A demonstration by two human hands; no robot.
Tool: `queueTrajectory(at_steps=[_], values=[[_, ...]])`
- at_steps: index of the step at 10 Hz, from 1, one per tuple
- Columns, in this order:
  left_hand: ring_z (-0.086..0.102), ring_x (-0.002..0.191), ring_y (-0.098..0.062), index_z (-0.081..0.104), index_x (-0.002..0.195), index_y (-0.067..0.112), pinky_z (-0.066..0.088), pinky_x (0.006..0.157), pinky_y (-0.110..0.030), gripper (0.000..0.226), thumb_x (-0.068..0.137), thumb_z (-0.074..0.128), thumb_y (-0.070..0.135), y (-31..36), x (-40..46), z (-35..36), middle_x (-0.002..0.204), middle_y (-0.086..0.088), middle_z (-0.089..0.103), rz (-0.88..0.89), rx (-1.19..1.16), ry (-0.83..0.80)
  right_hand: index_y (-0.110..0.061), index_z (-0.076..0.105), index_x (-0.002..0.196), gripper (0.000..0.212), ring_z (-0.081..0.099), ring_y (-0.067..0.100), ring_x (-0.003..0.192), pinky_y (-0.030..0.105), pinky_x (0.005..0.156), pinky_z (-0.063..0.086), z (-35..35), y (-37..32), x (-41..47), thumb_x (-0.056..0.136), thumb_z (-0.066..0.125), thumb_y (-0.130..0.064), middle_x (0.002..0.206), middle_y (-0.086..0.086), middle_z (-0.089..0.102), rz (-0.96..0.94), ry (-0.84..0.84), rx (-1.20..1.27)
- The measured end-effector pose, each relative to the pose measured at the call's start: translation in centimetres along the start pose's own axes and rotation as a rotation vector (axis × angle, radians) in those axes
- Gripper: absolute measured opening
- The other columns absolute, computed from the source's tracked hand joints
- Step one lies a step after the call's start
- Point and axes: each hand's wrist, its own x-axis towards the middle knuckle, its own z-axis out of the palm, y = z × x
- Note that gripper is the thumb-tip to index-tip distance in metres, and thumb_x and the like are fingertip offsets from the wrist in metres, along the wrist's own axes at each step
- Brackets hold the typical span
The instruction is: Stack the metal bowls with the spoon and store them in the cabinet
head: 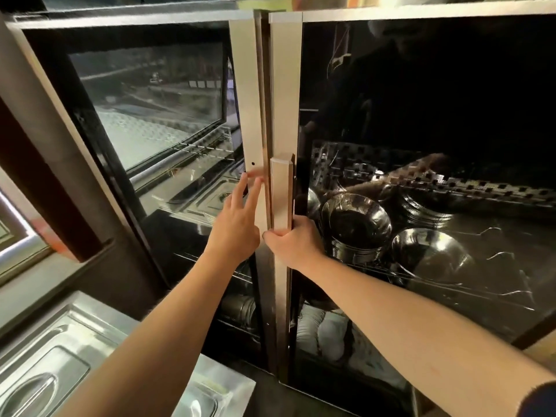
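A tall cabinet with two dark glass doors fills the view. My right hand point(293, 240) grips the lower end of the vertical handle point(281, 192) on the right door point(421, 115). My left hand point(240, 218) is open, its fingertips resting on the metal edge of the left door point(248, 115). Behind the right glass, stacks of metal bowls point(356, 224) and another bowl stack point(430, 257) sit on a wire shelf. No spoon is visible.
Metal trays point(207, 191) lie behind the left glass. White dishes point(323, 332) sit on a lower shelf. Steel lidded pans point(51, 365) lie on a counter at the lower left. A perforated metal basket point(421, 176) stands behind the bowls.
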Motion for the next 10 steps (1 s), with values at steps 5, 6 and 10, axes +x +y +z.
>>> queueTrajectory(at_steps=[5, 6, 10], values=[[0.027, 0.150, -0.037, 0.005, 0.162, 0.027, 0.041, 0.114, -0.053, 0.093, 0.092, 0.066, 0.022, -0.3, 0.0, -1.2, 0.171, -0.007, 0.000, 0.051, -0.018, -0.012, -0.016, 0.069, 0.061, 0.032, 0.066, 0.014, 0.052, 0.036, 0.055, 0.061, 0.5, 0.2, 0.6, 0.079, 0.064, -0.042, 0.054, -0.005, 0.067, -0.007, 0.096, -0.078], [0.031, 0.149, -0.035, 0.010, 0.161, 0.028, 0.044, 0.111, -0.053, 0.091, 0.091, 0.068, 0.027, -0.1, -0.1, -2.6, 0.170, -0.005, 0.009, 0.039, -0.035, -0.052, -0.030, 0.064, 0.052, 0.033, 0.055, 0.005, 0.043, 0.023, 0.045, 0.043, 0.0, -0.1, 0.2, 0.078, 0.063, -0.050, 0.043, -0.017, 0.057, 0.039, 0.023, -0.106], [0.064, 0.113, -0.016, 0.059, 0.132, 0.026, 0.049, 0.091, -0.032, 0.043, 0.093, 0.063, 0.042, 2.0, -4.5, -10.2, 0.129, 0.004, 0.066, 0.107, -0.100, -0.014, -0.023, 0.052, 0.136, 0.072, 0.062, 0.019, 0.103, 0.036, 0.081, 0.055, -4.8, -5.8, -4.1, 0.077, 0.069, -0.061, 0.118, -0.003, 0.063, 0.217, -0.161, -0.288]])
